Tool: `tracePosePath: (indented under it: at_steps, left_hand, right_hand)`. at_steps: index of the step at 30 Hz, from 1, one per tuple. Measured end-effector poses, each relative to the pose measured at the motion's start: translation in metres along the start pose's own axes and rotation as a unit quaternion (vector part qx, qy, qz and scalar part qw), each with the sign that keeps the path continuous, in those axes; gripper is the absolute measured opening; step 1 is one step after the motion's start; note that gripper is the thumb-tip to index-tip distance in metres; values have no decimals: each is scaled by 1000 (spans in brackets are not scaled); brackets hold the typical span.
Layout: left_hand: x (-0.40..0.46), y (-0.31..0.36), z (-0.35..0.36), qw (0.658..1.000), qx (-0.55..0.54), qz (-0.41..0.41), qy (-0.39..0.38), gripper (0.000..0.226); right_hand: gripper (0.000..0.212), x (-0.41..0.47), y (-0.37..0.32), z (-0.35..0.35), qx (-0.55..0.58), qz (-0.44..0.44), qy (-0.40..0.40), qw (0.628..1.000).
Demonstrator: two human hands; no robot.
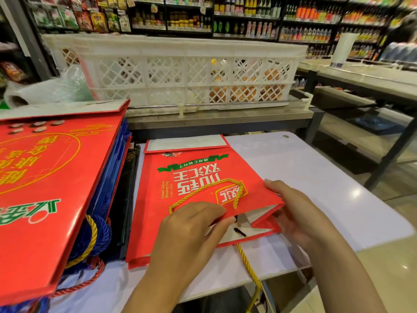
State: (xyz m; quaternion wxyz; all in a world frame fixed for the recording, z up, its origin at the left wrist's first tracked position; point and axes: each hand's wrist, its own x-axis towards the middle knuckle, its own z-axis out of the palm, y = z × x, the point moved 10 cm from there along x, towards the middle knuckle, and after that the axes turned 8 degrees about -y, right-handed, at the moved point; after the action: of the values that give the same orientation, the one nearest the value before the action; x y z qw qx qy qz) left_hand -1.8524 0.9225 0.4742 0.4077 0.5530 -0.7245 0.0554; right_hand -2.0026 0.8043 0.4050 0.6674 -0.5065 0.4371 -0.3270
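Note:
A flat red paper gift bag (pixel 194 177) with white and green print lies on the white table (pixel 327 177), its mouth toward me. My left hand (pixel 191 231) pinches the upper edge of the mouth near the yellow cord handle (pixel 209 195). At the mouth's right corner, my right hand (pixel 293 213) holds the edge, fingers curled over the top panel, and the mouth is partly spread. A second yellow cord (pixel 248 265) hangs off the near table edge.
A tall stack of folded red and blue gift bags (pixel 52 188) fills the left. A white lattice crate (pixel 185 71) stands on a steel counter behind. Shop shelves (pixel 248 14) line the back. A person (pixel 404 41) is at far right.

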Motion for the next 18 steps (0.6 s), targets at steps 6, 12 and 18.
tracePosePath:
  at_steps: [6, 12, 18]
  left_hand:
    - [6, -6, 14, 978, -64, -112, -165, 51]
    - [55, -24, 24, 947, 59, -235, -211, 42]
    - [113, -3, 49, 911, 147, -271, -275, 56]
  right_hand:
    - [20, 2, 6, 5, -1, 11, -8, 1000]
    - [26, -15, 9, 6, 54, -42, 7, 998]
    - [30, -34, -16, 26, 156, -121, -56, 979]
